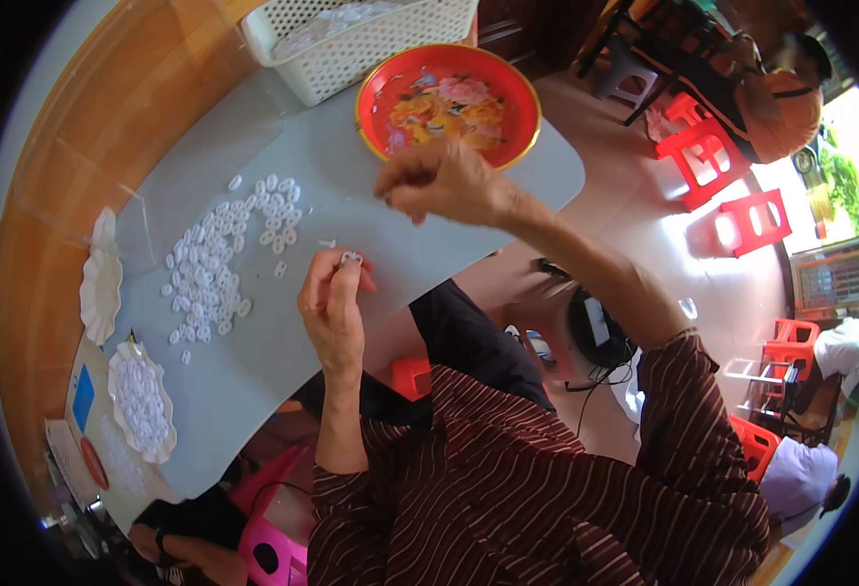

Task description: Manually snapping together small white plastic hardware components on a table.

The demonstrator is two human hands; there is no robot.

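From my remote seat I take the grey board (351,166) as the landmark. Just off its left edge I count two scalloped white paper dishes: one (101,283) looks empty, and the other (143,398), nearer to me, is full of small white rings. On the left half of the board lies a loose heap of white rings (217,256), too many to count exactly, several dozen at least; each is a small, flat, pale oval with a hole. Right of the heap, one tiny white stick-like piece (327,243) lies alone on the board, its long axis about across the picture. Near the board's front edge, my left hand (332,308) pinches one small white piece (350,258) between thumb and fingertips, the fingers narrow and closed on it; the piece stands above the fingertips, pointing away from me toward the far side, but its exact shape is too small to tell. At the far edge of the board sits one white lattice basket (371,44), and beside it one round red tray (449,103) with a flower pattern, partly over the board's far right corner. My right hand (444,181) hovers just in front of this tray, fingers curled together and bent down; I cannot tell if it holds something.
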